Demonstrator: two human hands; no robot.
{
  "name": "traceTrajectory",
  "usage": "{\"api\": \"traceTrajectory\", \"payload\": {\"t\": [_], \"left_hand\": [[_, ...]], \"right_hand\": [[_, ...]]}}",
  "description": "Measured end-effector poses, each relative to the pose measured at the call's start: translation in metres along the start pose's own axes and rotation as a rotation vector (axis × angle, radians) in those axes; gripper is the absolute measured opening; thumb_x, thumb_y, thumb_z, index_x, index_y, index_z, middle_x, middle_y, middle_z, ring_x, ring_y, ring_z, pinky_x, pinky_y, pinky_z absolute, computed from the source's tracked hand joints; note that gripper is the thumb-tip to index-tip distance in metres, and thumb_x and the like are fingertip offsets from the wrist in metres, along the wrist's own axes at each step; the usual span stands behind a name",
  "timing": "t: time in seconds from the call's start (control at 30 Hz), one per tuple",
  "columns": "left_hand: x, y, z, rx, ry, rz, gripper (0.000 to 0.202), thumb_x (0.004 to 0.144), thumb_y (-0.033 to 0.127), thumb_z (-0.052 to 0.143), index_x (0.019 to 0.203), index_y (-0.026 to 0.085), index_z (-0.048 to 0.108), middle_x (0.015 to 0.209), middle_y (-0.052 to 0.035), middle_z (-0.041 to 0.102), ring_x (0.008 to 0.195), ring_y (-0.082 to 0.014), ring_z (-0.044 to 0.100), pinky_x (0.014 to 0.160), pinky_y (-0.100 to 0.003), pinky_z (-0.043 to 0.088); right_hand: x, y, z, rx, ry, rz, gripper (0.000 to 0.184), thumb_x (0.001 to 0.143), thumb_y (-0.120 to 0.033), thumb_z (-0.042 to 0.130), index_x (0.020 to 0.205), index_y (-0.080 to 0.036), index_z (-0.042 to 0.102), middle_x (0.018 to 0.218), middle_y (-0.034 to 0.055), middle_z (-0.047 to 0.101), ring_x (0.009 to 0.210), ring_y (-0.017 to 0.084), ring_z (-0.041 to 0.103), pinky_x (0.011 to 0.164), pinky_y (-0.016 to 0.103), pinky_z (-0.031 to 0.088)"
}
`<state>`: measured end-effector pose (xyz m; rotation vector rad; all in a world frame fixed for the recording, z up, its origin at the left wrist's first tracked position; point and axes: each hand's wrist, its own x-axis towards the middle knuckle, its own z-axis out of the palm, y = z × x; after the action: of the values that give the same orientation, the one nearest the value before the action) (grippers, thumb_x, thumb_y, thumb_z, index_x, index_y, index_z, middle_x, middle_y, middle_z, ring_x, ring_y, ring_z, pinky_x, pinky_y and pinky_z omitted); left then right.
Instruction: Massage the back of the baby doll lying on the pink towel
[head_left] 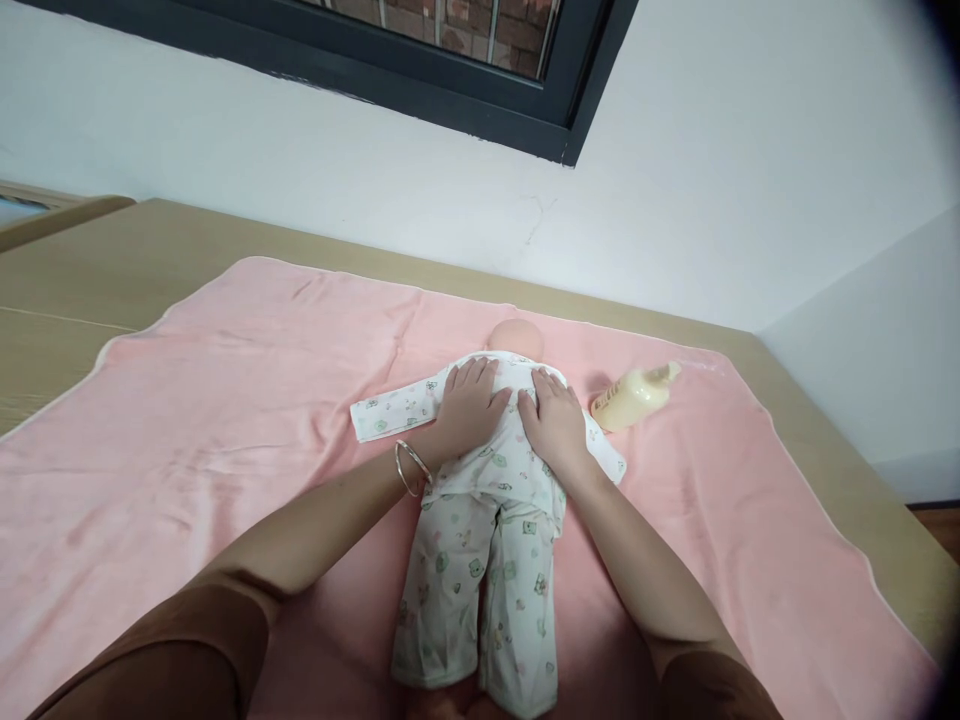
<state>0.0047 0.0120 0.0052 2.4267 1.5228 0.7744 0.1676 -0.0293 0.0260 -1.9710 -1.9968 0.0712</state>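
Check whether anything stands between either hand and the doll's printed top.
Nothing visible does: the left hand and the right hand both rest palm-down directly on the printed top. The pump bottle is off to the right, near a sleeve, not between them.

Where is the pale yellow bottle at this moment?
In the head view, the pale yellow bottle is right of centre, on the pink blanket, beside a printed sleeve, right of the right hand.

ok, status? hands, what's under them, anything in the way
Left hand and right hand flat on bald doll dressed in white print. Doll stretched out on pink fabric blanket. Pale-yellow pump bottle beside doll, clear of both hands.
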Motion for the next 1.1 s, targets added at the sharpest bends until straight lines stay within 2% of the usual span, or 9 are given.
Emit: {"api": "traceTrajectory", "payload": {"t": [0.1,0.27,0.6,0.83,0.97,1.03,1.1], "left_hand": [[-0.004,0.005,0.006,-0.023,0.034,-0.039,0.052,0.102,0.037,0.042,0.148,0.014,0.048,0.155,-0.0173,0.053,0.148,-0.0332,0.043,0.125,-0.056,0.028],[-0.003,0.004,0.004,-0.025,0.023,-0.032,0.053,0.102,0.038,0.041,0.147,0.011,0.050,0.154,-0.0179,0.053,0.147,-0.0330,0.044,0.125,-0.053,0.028],[-0.003,0.002,0.006,0.001,0.055,-0.005,0.051,0.102,0.038,0.041,0.145,0.013,0.051,0.151,-0.0173,0.055,0.145,-0.0332,0.046,0.123,-0.053,0.031],[-0.011,0.016,-0.015,0.111,-0.071,0.011,0.055,0.104,0.038,0.039,0.150,0.009,0.045,0.157,-0.0213,0.049,0.149,-0.0368,0.041,0.122,-0.058,0.034],[-0.019,0.030,-0.027,0.164,-0.146,0.005,0.054,0.103,0.034,0.040,0.151,0.010,0.046,0.161,-0.0208,0.045,0.151,-0.0380,0.040,0.122,-0.062,0.033],[-0.024,0.035,-0.033,0.180,-0.166,0.044,0.054,0.102,0.033,0.041,0.151,0.010,0.047,0.160,-0.0205,0.046,0.150,-0.0378,0.040,0.122,-0.062,0.033],[-0.030,0.038,-0.038,0.197,-0.183,0.091,0.053,0.102,0.030,0.041,0.149,0.009,0.050,0.158,-0.0210,0.049,0.149,-0.0378,0.043,0.122,-0.062,0.033]], "right_hand": [[-0.001,-0.001,0.000,-0.002,0.005,0.001,0.057,0.106,-0.040,0.032,0.151,-0.011,0.049,0.159,0.0156,0.049,0.150,0.030,0.041,0.125,0.050,0.026],[-0.001,0.000,0.001,0.009,0.017,0.001,0.057,0.106,-0.041,0.032,0.151,-0.011,0.050,0.158,0.0151,0.050,0.149,0.030,0.042,0.125,0.049,0.026],[0.001,0.006,0.013,0.121,0.085,0.011,0.054,0.104,-0.041,0.036,0.148,-0.017,0.053,0.155,0.0103,0.055,0.145,0.028,0.044,0.123,0.048,0.028],[0.001,0.006,0.012,0.124,0.094,-0.001,0.054,0.104,-0.040,0.036,0.148,-0.015,0.053,0.154,0.0100,0.056,0.144,0.029,0.045,0.123,0.046,0.027],[0.003,0.003,0.003,0.076,0.027,-0.003,0.055,0.104,-0.040,0.035,0.149,-0.014,0.052,0.155,0.0110,0.055,0.144,0.029,0.045,0.122,0.047,0.029],[0.000,-0.002,-0.006,0.025,-0.034,-0.011,0.056,0.106,-0.040,0.032,0.152,-0.012,0.047,0.159,0.0130,0.050,0.147,0.031,0.043,0.123,0.051,0.027],[-0.008,-0.010,-0.017,-0.052,-0.086,-0.026,0.058,0.107,-0.039,0.029,0.155,-0.010,0.043,0.161,0.0153,0.046,0.149,0.035,0.040,0.124,0.060,0.020]]}}
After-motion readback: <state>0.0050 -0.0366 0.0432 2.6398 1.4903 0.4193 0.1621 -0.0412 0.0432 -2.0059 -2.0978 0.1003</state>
